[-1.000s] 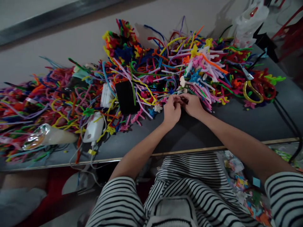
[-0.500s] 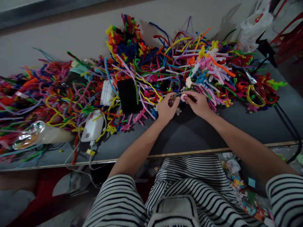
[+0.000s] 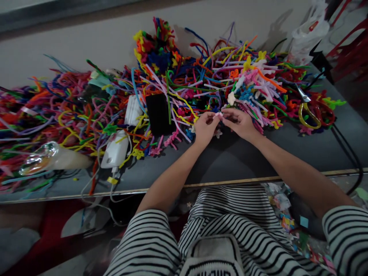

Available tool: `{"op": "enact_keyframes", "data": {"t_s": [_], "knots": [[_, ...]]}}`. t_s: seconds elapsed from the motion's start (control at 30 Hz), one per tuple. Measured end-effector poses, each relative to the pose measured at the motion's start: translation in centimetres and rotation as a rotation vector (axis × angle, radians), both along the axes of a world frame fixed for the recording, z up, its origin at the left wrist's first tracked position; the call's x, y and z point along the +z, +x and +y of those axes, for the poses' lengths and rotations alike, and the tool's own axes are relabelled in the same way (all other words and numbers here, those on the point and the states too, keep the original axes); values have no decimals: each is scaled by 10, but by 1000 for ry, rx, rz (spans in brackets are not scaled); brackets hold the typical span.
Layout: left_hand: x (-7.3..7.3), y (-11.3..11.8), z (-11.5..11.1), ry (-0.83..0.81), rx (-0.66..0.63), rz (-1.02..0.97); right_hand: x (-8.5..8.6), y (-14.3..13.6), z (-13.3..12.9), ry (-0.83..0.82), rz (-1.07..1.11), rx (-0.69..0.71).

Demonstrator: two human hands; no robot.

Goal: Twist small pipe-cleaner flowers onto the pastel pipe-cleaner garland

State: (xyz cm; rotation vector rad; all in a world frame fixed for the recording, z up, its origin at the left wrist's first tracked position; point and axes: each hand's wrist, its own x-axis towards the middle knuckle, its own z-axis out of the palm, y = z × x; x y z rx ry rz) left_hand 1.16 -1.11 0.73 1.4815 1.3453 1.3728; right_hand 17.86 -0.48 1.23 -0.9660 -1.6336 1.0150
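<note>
A small pale pink pipe-cleaner piece (image 3: 219, 115) is pinched between my two hands, above the front of the pile. My left hand (image 3: 206, 128) grips its left side with thumb and forefinger. On its right side, the fingertips of my right hand (image 3: 238, 122) close on it; its exact shape is too small to make out. Just below the hands lies a whitish flower-shaped piece (image 3: 219, 133) on the dark table (image 3: 230, 161). A cream flower piece (image 3: 231, 98) and a bunch of pink and lilac pipe cleaners (image 3: 266, 82) sit beyond my right hand.
Tangled coloured pipe cleaners (image 3: 71, 96) cover the back and left of the table. A black phone-like slab (image 3: 158, 114), a white power bank (image 3: 115, 150) with a cable and a clear plastic bag (image 3: 54, 157) lie leftward. Scissors (image 3: 307, 109) and a black cord (image 3: 352, 153) are at right.
My hands have come closer together, and the pink piece has moved slightly left and up between both sets of fingertips. The whole view has shifted a little.
</note>
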Motion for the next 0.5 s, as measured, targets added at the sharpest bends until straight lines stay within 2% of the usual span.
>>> {"op": "enact_keyframes", "data": {"t_s": [0.1,0.23,0.37,0.5], "knots": [[-2,1,4,-87,-67,-121,0,0,0,-9,17,-37],[-3,4,2,-75,-129,-118,-5,2,4,-34,-3,-106],[-3,4,0,-39,-111,-63,-7,2,5,-33,-14,-164],[-5,2,2,-6,-88,-36,-8,0,7,-104,48,-121]]}}
